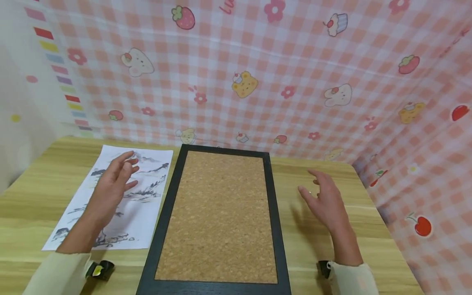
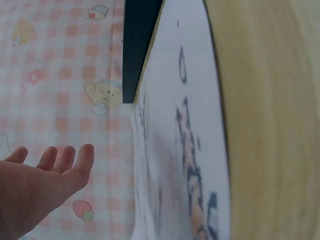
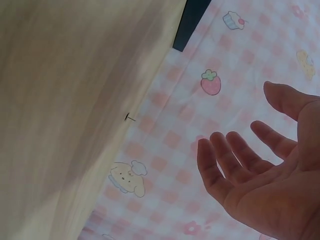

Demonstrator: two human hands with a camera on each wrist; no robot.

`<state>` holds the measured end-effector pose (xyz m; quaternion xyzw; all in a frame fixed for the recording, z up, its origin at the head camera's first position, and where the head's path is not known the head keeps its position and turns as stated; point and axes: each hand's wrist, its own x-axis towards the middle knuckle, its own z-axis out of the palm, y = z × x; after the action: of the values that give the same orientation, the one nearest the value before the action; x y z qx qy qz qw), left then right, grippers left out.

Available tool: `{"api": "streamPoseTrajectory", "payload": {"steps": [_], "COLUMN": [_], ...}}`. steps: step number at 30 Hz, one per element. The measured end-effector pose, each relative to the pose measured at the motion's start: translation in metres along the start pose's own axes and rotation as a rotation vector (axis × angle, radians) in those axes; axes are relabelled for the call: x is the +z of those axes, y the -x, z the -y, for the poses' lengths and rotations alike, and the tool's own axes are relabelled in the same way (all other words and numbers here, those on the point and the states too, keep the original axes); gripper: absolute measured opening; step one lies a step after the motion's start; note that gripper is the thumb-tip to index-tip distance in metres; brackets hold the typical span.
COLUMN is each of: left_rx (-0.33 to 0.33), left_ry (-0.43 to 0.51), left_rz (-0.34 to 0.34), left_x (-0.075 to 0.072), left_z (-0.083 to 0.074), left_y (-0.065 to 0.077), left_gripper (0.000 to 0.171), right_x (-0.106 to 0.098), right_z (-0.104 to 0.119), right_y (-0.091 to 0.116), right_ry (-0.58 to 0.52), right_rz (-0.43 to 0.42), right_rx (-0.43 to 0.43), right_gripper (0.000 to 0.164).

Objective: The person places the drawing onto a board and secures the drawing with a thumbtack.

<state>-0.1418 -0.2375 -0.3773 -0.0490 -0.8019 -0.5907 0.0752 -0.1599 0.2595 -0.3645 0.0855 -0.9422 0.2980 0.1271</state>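
A cork board (image 1: pixel 217 217) with a black frame lies flat in the middle of the wooden table. To its left is a white sheet (image 1: pixel 147 221) printed with an ink landscape of mountains and trees. My left hand (image 1: pixel 110 186) hovers over this sheet, fingers relaxed and holding nothing. On the other side of the board, my right hand (image 1: pixel 326 200) hangs above the table, its fingers loosely bent and apart. A small thumbtack (image 3: pixel 129 117), point up, rests on the table near the right hand in the right wrist view.
Behind the table (image 1: pixel 368 229) hangs a pink checked cloth (image 1: pixel 221 82) with cartoon prints, which also runs along the right side. Dark straps with a small device (image 1: pixel 101 269) sit at both wrists.
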Motion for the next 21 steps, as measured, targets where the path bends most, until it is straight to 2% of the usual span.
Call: {"api": "streamPoseTrajectory", "payload": {"steps": [6,13,17,21], "left_rx": [-0.063,-0.163,-0.231,-0.287], "left_ry": [0.02,0.033,0.012,-0.029], "left_rz": [-0.085,-0.158,-0.222,-0.262], "left_x": [-0.009,-0.03,-0.039,-0.043], "left_z": [0.011,0.017,0.02,0.024], "left_y": [-0.003,-0.004,-0.002,-0.004], "left_gripper": [0.066,0.076,0.083,0.09], "right_x": [-0.004,-0.005,-0.004,-0.007], "right_z": [-0.007,-0.013,-0.016,-0.02], "right_y": [-0.001,-0.005,-0.008,-0.011], "right_ry": [0.0,-0.032,-0.035,-0.028], "right_rz": [0.031,0.068,0.097,0.11], "right_rx": [0.049,0.106,0.133,0.164], "right_gripper": [0.061,0.069,0.074,0.079]}}
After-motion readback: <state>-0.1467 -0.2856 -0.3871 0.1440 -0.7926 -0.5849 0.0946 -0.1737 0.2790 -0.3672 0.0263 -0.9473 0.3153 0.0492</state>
